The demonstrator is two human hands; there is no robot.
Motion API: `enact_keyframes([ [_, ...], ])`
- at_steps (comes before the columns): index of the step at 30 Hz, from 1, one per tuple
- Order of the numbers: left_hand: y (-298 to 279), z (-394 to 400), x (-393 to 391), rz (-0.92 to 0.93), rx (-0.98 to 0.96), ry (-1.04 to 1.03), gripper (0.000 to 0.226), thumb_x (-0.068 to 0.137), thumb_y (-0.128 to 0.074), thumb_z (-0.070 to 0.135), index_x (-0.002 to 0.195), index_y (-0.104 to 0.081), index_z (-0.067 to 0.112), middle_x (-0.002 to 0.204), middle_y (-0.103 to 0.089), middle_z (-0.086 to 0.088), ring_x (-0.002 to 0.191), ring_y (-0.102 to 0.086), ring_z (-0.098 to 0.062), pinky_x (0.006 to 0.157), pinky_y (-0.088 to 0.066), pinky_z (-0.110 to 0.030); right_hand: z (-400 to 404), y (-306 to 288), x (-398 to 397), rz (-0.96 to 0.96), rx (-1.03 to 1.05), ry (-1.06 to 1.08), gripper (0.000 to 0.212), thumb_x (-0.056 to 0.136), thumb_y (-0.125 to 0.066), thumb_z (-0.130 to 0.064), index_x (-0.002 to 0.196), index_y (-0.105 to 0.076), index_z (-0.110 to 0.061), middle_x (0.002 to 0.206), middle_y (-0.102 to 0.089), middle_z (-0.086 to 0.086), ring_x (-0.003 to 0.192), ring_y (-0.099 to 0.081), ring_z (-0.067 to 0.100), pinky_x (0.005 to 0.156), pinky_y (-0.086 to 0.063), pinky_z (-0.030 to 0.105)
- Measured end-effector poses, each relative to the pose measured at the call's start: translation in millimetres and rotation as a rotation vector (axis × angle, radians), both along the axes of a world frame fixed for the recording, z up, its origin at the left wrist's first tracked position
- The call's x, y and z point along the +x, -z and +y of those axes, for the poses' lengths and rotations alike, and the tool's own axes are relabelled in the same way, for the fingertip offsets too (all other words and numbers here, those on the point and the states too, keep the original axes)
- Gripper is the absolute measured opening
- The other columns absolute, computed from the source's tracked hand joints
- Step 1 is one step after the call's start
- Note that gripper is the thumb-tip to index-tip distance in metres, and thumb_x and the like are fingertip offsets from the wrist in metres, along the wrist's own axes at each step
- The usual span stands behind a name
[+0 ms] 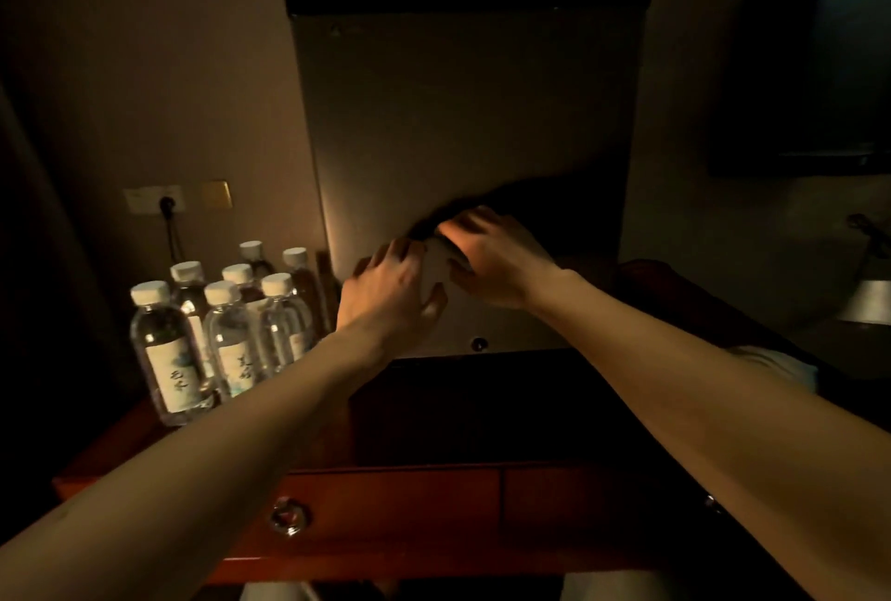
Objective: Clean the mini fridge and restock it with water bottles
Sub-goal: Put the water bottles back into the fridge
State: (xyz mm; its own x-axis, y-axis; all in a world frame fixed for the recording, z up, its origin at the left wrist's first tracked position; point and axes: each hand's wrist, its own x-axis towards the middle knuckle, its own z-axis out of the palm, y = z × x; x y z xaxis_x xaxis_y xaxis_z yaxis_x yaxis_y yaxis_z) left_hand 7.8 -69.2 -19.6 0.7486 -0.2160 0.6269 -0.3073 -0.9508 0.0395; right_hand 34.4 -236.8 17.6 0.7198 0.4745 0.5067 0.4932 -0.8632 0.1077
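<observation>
Both hands' grip on white cloth (436, 265), dim rm

Pale labels on the two front water bottles (171, 349), standing at about nine o'clock from the mini fridge (463, 157), bore dark brush-style characters too blurred to read, and a faint mark near the fridge door's upper left corner was likewise illegible.

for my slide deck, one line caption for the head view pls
Both hands, left hand and right hand, hold a white cloth against the closed mini fridge, water bottles alongside.
</observation>
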Motion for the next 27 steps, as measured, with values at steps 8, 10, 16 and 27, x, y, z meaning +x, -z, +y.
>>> enact_keyframes([
  [8,-7,58,-11,-0.078,0.092,-0.078,0.054,0.089,-0.054,0.048,0.131,-0.050,0.015,0.134,-0.053,-0.006,0.122,-0.050,-0.025,0.100,-0.039,-0.038,67,-1,1,-0.019,-0.067,-0.085,0.055,0.098,-0.050,-0.032,0.149,-0.035,-0.020,0.151,-0.038,0.007,0.141,-0.031,0.028,0.112,-0.028,0.045],
  [10,-11,72,-12,-0.078,0.102,-0.103,0.054,0.088,-0.056,0.047,0.130,-0.051,0.014,0.131,-0.054,-0.007,0.122,-0.050,-0.025,0.102,-0.038,-0.039,77,-2,2,-0.046,-0.102,-0.106,0.053,0.097,-0.052,-0.028,0.147,-0.037,-0.021,0.149,-0.041,0.006,0.138,-0.034,0.027,0.110,-0.030,0.044],
  [16,-13,109,-18,-0.112,0.091,-0.115,0.039,0.089,-0.051,0.041,0.118,-0.056,0.017,0.121,-0.059,-0.004,0.116,-0.054,-0.022,0.100,-0.041,-0.038,108,5,11,-0.164,-0.266,-0.189,0.045,0.094,-0.053,-0.027,0.138,-0.048,-0.019,0.142,-0.048,0.006,0.134,-0.041,0.027,0.109,-0.033,0.039],
  [27,-7,140,-13,-0.140,0.068,-0.162,0.041,0.087,-0.050,0.043,0.114,-0.059,0.015,0.119,-0.063,-0.005,0.114,-0.057,-0.022,0.101,-0.039,-0.040,165,9,32,-0.284,-0.670,0.038,0.035,0.094,-0.045,-0.041,0.119,-0.062,-0.022,0.138,-0.051,0.000,0.145,-0.024,0.025,0.120,0.006,0.053],
])
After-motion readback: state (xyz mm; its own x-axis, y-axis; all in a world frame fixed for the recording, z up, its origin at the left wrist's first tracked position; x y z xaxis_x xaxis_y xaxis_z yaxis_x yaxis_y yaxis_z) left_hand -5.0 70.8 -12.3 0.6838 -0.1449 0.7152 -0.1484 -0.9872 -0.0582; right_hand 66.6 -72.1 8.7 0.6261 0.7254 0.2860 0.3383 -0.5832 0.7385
